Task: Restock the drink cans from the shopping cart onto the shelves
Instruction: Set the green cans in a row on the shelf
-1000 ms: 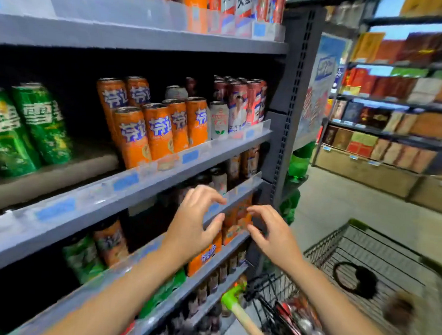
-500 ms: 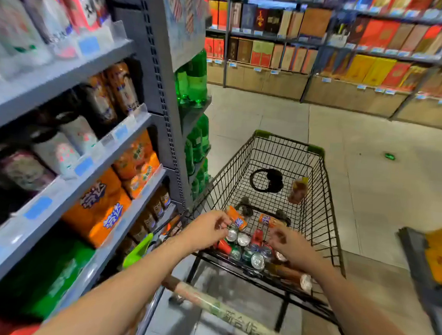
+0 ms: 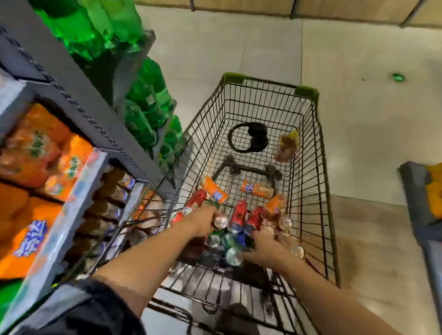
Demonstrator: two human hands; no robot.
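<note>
Both hands have dropped deeper into the cart since half a second ago, and the view now tilts steeply down. At far left, the shelves carry soft orange packs behind clear plastic edge strips. Green bottles stand at the shelf end. The left hand curls round a can whose shiny lid shows beside it. Smooth drink cans lie heaped at the near end of the wire cart, likely within easy reach. The right hand reaches among them; its fingers are blurred, so I cannot tell their hold.
</note>
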